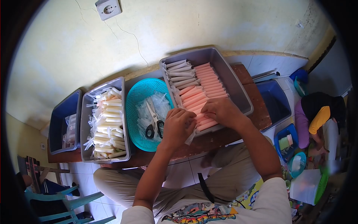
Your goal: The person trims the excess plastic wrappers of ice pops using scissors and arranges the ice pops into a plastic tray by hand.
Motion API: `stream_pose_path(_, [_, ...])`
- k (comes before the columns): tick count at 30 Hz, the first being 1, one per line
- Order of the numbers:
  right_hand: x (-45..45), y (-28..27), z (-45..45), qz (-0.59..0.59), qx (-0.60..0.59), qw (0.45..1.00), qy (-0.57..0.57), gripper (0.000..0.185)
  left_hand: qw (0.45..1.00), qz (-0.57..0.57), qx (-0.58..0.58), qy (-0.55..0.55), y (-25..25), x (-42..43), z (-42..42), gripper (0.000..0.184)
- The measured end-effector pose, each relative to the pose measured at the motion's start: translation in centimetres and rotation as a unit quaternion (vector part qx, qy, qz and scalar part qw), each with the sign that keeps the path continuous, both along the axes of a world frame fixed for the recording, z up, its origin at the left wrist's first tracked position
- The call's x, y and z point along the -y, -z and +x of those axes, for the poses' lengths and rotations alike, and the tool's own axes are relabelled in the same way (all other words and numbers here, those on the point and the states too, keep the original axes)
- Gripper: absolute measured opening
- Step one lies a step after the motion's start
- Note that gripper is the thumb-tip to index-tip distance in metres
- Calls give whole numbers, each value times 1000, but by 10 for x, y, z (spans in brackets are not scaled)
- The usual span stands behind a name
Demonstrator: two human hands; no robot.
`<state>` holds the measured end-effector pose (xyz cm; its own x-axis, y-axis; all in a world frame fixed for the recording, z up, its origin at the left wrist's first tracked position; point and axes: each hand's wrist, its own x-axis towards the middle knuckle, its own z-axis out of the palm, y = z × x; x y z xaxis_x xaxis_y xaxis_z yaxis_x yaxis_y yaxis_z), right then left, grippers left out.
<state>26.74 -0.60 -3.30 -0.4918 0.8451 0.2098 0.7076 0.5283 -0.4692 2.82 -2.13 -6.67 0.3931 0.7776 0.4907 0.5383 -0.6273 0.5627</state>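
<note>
My left hand (178, 125) and my right hand (222, 112) are over the near part of a grey tub (246, 100), fingers pinched. Between them lies a pink plastic-wrapped stick (200, 116), partly hidden by the fingers; a clear wrapper end (191, 137) hangs beside my left hand. Rows of similar pink sticks (212, 80) fill much of this tub, with greyish-white sticks (182, 72) at its far left. Close to my left hand, a turquoise basket (131, 112) holds clear plastic pieces (143, 112) and black-handled scissors (154, 117).
Left of the basket, another grey tub (128, 151) holds pale yellow wrapped sticks (110, 125), beside a dark tub (54, 136). All stand on a wooden bench (257, 108) against the wall. At right a person (317, 112) bends near blue containers (287, 130). A green chair (71, 203) is lower left.
</note>
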Motion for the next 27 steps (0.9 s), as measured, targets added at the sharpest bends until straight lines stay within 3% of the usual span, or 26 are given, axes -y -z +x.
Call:
stream_pose_path(13, [0, -16, -5, 3, -54, 998, -20, 17, 990, -89, 108, -10, -18, -4, -7, 19])
stream_pose_path(23, [6, -52, -69, 95, -174, 979, -50, 29, 985, -16, 171, -32, -68, -5, -47, 19])
stream_pose_path(27, [12, -70, -105, 84, -225, 969, -62, 38, 967, -32, 250, -36, -76, -10, -80, 29])
